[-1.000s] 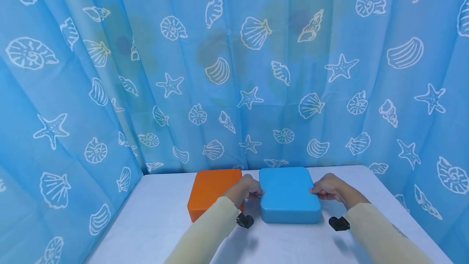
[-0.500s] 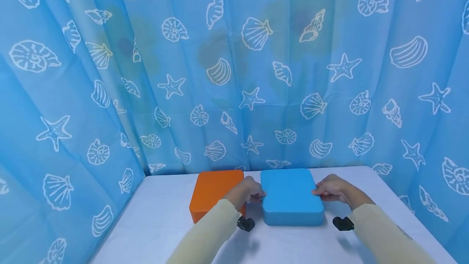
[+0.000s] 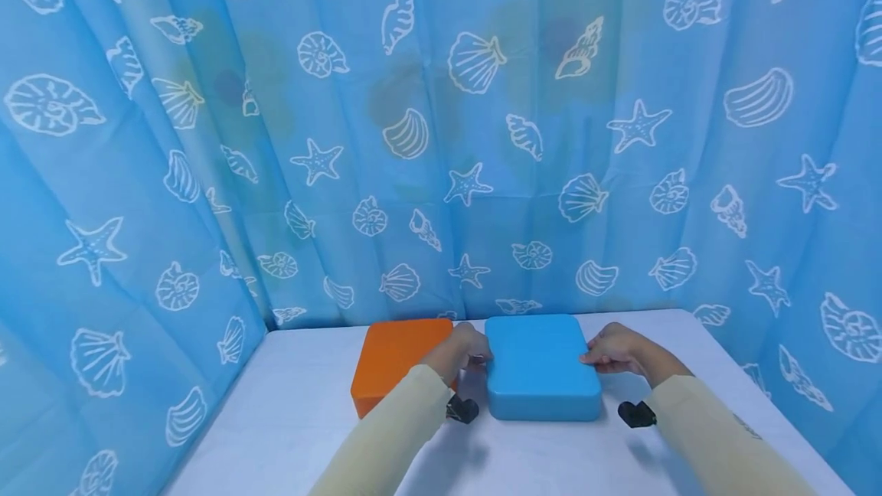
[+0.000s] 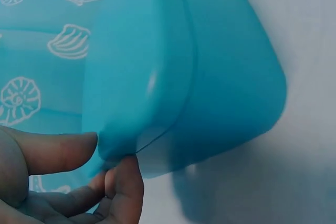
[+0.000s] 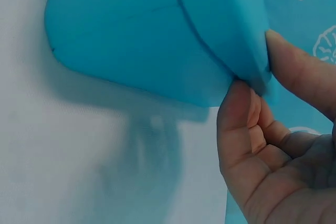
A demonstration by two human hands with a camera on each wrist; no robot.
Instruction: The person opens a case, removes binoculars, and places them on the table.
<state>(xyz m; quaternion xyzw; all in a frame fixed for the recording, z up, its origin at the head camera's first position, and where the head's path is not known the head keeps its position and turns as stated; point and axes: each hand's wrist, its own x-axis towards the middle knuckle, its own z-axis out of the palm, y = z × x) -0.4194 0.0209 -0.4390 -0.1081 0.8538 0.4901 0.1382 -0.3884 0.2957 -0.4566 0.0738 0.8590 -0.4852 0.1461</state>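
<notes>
A light blue square box with rounded corners sits on the table, topped by a matching lid. On the box's left side my left hand pinches the lid's edge. In the left wrist view the thumb bears on the lid's upper edge and a fingertip is under its rim, at the seam. My right hand pinches the opposite edge the same way; the right wrist view has its thumb on the lid and curled fingers below the rim. The lid still meets the box along a thin seam.
An orange box of similar shape stands left of the blue one, partly hidden by the left forearm. The white-covered table ends at a blue curtain printed with white shells and starfish, which surrounds it.
The head view has shifted slightly. Both hands keep their pinch at the two sides of the lid, and the boxes stay where they were.
</notes>
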